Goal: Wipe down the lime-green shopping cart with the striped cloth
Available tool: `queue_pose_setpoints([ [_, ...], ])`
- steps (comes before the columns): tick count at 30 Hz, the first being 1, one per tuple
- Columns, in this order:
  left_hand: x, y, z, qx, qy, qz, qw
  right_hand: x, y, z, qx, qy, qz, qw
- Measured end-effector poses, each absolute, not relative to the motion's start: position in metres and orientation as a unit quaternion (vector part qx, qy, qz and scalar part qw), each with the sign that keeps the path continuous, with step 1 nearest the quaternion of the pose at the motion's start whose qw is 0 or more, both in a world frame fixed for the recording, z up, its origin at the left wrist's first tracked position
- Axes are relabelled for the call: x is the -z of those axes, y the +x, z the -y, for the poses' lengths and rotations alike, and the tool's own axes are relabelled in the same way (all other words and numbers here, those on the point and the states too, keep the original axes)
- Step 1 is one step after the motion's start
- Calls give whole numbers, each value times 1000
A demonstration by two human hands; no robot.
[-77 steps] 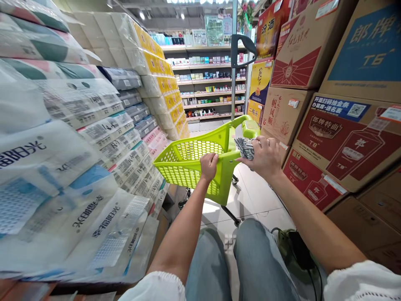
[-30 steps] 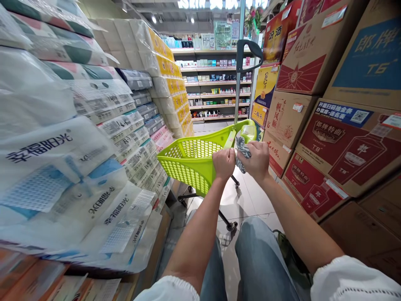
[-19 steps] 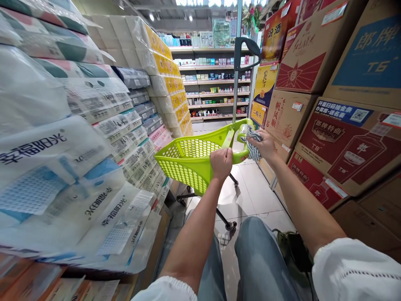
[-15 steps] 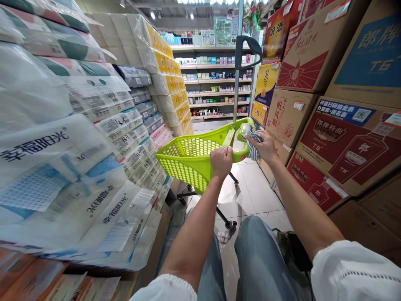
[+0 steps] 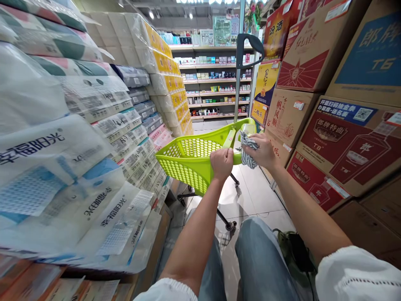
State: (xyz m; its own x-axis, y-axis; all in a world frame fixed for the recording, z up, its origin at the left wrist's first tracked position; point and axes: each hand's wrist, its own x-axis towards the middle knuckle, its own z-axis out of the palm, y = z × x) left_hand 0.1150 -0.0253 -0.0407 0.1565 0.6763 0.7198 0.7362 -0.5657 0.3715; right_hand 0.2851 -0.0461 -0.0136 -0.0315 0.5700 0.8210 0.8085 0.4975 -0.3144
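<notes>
A lime-green shopping cart [image 5: 191, 163] with a perforated basket and black wheeled legs stands in front of me. My left hand [image 5: 222, 163] is closed around the near rim of its basket. In my right hand [image 5: 263, 151] is a bunched grey-and-white striped cloth [image 5: 248, 152], pressed against the cart's rounded green end. Part of that end is hidden behind the cloth and fingers. A dark grey loop handle [image 5: 249, 51] on a metal pole rises above the cart's far side.
Packs of tissue paper [image 5: 56, 167] are piled close on the left, with yellow-fronted packs [image 5: 171, 79] farther back. Stacked liquor cartons [image 5: 347, 142] line the right side. Shelves of small goods [image 5: 216, 90] stand beyond the tiled floor [image 5: 244, 192]. A dark green bag [image 5: 291, 246] lies by my right leg.
My right hand and the cloth have shifted slightly left and down along the cart's rounded end. My left hand keeps its hold on the rim.
</notes>
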Motion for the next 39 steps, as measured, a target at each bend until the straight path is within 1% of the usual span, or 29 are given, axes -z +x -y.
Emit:
queue_pose_setpoints([
  [4, 39, 112, 24, 452, -767, 455, 21, 7, 312, 23, 77, -488, 725, 481],
  [8, 38, 103, 24, 453, -773, 443, 5, 7, 320, 15, 74, -477, 736, 475],
  [20, 32, 70, 13, 449, -793, 401, -88, 8, 282, 45, 112, -522, 706, 465],
  [25, 22, 57, 13, 432, -795, 415, -100, 6, 259, 55, 130, -536, 697, 458],
  [27, 17, 48, 11, 420, -799, 419, -94, 4, 255, 59, 123, -528, 713, 445],
  [29, 12, 38, 9, 404, -806, 425, -78, -1, 258, 62, 91, -497, 746, 433],
  [30, 8, 33, 8, 397, -809, 429, -64, -4, 263, 64, 70, -482, 755, 439],
  [32, 0, 28, 10, 391, -807, 442, -24, -12, 273, 66, 49, -476, 734, 482],
  [34, -10, 31, 15, 389, -799, 458, 25, -21, 281, 64, 71, -497, 677, 538],
  [36, -18, 44, 24, 370, -799, 470, 63, -28, 278, 60, 101, -516, 636, 564],
  [39, -20, 74, 35, 341, -782, 515, 88, -27, 251, 57, 100, -526, 655, 533],
])
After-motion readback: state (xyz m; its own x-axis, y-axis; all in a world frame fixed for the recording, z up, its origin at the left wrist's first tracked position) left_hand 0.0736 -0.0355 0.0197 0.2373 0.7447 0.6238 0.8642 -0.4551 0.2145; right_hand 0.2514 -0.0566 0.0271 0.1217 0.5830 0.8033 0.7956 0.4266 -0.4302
